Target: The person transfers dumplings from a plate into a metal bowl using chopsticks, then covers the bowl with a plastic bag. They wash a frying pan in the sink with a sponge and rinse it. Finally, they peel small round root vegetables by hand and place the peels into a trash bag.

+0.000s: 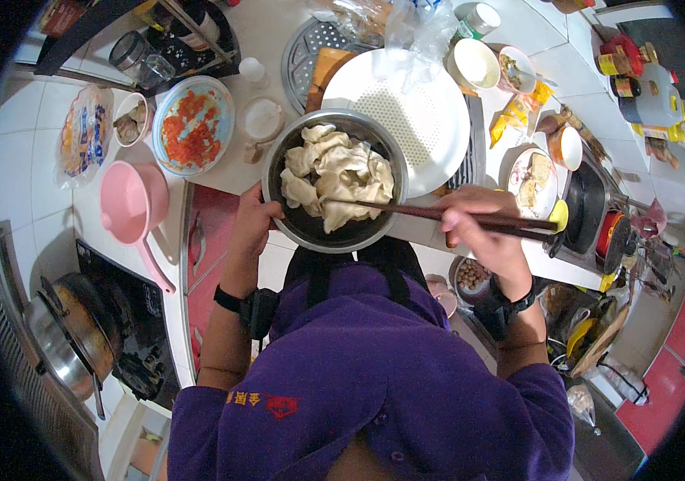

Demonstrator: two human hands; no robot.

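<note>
My left hand [253, 219] grips the rim of a stainless steel bowl [294, 233], its thumb over the edge. Inside the bowl lies a heap of pale dumplings [342, 171]. My right hand [483, 225], slightly blurred, holds a pair of dark wooden chopsticks [414, 210]. Their tips reach into the bowl and touch a dumpling at the near side of the heap. Behind the bowl, and partly covered by it, is a white perforated round tray [438, 132].
On the left counter are a plate of chopped red food [191, 129], a pink ladle [133, 201] and a small bowl [132, 120]. To the right stand a plate with pale slabs [531, 183], a cream bowl [476, 64] and a sink [586, 201]. A wok [87, 324] sits on the stove.
</note>
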